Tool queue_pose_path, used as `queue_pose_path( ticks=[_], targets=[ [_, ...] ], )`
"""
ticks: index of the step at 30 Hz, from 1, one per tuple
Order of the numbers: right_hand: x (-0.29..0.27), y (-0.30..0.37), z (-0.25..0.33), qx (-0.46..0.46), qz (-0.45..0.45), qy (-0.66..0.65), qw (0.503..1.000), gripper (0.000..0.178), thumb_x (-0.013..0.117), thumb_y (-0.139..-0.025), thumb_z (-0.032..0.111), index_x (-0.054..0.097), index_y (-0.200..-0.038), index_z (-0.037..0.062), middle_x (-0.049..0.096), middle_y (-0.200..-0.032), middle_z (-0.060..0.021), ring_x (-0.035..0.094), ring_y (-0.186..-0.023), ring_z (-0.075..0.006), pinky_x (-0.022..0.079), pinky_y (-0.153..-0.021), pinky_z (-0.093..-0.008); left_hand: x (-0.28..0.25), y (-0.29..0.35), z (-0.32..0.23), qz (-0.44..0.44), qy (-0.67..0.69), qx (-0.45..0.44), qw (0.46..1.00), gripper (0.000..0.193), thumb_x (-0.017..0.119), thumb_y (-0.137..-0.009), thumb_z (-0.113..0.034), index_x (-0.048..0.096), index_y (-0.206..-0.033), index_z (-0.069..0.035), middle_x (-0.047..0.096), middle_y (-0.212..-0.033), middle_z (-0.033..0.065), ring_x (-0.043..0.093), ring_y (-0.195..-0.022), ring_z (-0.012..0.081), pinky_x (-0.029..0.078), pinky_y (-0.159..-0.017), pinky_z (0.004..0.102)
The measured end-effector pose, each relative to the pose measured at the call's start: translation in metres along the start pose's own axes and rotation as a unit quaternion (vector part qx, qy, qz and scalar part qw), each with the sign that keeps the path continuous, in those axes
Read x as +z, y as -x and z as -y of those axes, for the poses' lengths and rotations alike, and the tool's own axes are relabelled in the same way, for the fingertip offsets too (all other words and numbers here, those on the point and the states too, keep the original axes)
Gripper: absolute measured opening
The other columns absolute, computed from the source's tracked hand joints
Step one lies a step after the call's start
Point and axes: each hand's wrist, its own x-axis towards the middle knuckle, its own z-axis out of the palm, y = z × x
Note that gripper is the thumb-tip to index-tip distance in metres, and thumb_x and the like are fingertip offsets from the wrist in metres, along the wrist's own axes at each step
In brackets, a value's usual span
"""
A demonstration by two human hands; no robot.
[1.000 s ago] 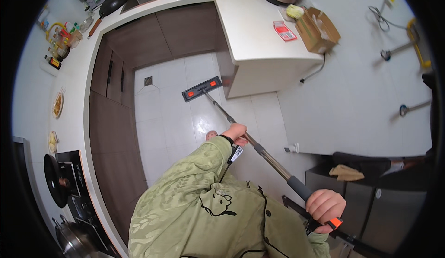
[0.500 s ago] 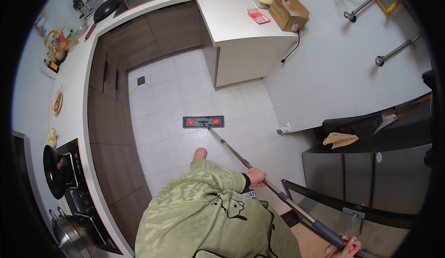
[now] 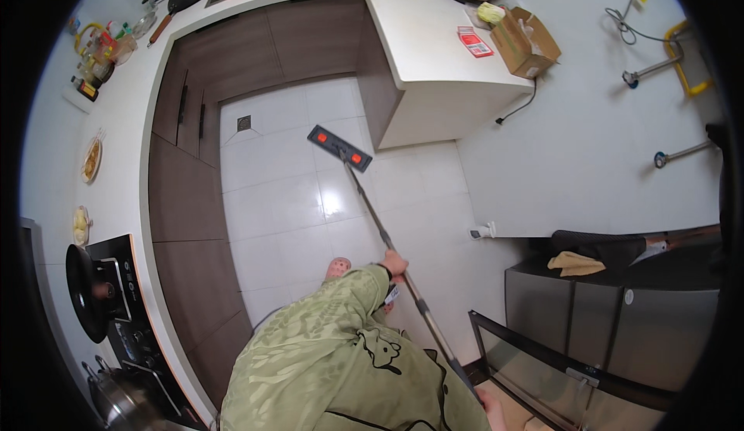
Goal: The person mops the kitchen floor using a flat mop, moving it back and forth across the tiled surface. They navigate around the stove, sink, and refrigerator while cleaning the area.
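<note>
A flat mop [image 3: 339, 148] has its dark rectangular head, with two orange-red tabs, turned at a slant on the white tiled floor. From its middle a long metal pole runs back toward my lower right. My left hand [image 3: 395, 264], in a green sleeve, is closed around the middle of the pole. Close to the lower edge, my right hand [image 3: 491, 409] is at the grey grip near the pole's upper end; clothing and the picture's edge hide most of its fingers. A pink clog [image 3: 338, 267] shows just left of the pole.
Brown cabinets [image 3: 190, 214] under a white counter [image 3: 120, 175] line the left and far sides. A counter end panel [image 3: 442, 113] juts in at the far right. A floor drain [image 3: 244, 123] lies at far left. A dark-framed glass door [image 3: 542, 353] and a grey cabinet [image 3: 659, 322] stand right.
The mop head has moved farther away and turned from level to slanted. Both hands have shifted left, the left one also forward; the right is now mostly hidden.
</note>
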Motion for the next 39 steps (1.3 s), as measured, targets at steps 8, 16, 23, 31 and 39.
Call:
queue_pose_path(
  ticks=[8, 16, 23, 31, 39],
  targets=[
    [0.078, -0.170, 0.120, -0.039, 0.089, 0.205, 0.974, 0.064, 0.063, -0.077, 0.004, 0.045, -0.137, 0.0132, 0.064, -0.097, -0.0259, 0.066, -0.088, -0.0353, 0.051, -0.077, -0.0362, -0.039, 0.024, -0.085, -0.057, -0.053, 0.064, 0.995, 0.057, 0.049, -0.093, -0.029, 0.019, -0.114, 0.015, 0.058, -0.075, 0.0197, 0.061, -0.052, 0.0247, 0.051, -0.039, 0.0374],
    [0.079, -0.137, 0.120, 0.016, 0.168, 0.249, 0.954, 0.071, 0.057, -0.079, 0.009, 0.033, -0.146, 0.0161, 0.062, -0.076, -0.0242, 0.061, -0.055, -0.0290, 0.049, -0.056, -0.0372, -0.043, -0.001, -0.059, -0.027, -0.674, 0.206, 0.709, 0.034, 0.033, -0.092, -0.010, 0.060, -0.110, -0.001, 0.067, -0.078, 0.0168, 0.064, -0.052, 0.0277, 0.029, -0.098, 0.0633],
    [-0.034, -0.026, 0.054, 0.023, 0.118, 0.224, 0.967, 0.063, 0.062, -0.076, 0.006, 0.048, -0.136, 0.0156, 0.063, -0.097, -0.0121, 0.062, -0.063, -0.0153, 0.049, -0.063, -0.0278, 0.056, 0.051, -0.008, 0.060, -0.331, 0.092, 0.937, 0.026, 0.050, -0.084, -0.018, 0.056, -0.093, 0.006, 0.063, -0.072, 0.0155, 0.062, -0.049, 0.0262, 0.049, -0.047, 0.0423],
    [-0.093, -0.007, 0.085, 0.076, 0.136, 0.240, 0.958, 0.055, 0.061, -0.076, 0.000, 0.056, -0.130, 0.0086, 0.064, -0.075, -0.0004, 0.047, -0.044, -0.0044, 0.039, -0.042, -0.0228, 0.089, 0.105, -0.002, -0.034, 0.120, 0.012, 0.992, 0.016, 0.058, -0.077, -0.012, 0.054, -0.080, 0.003, 0.061, -0.066, 0.0144, 0.064, -0.055, 0.0243, 0.053, -0.049, 0.0359],
    [-0.072, -0.075, 0.215, -0.062, 0.118, -0.034, 0.990, 0.042, 0.069, -0.078, 0.013, 0.062, -0.118, 0.0001, 0.063, -0.078, -0.0074, 0.051, -0.056, -0.0065, 0.040, -0.051, -0.0181, -0.031, 0.087, -0.111, 0.040, 0.136, 0.073, 0.987, 0.027, 0.059, -0.085, -0.027, 0.059, -0.082, 0.000, 0.062, -0.071, 0.0077, 0.061, -0.061, 0.0157, 0.057, -0.057, 0.0325]
  ],
)
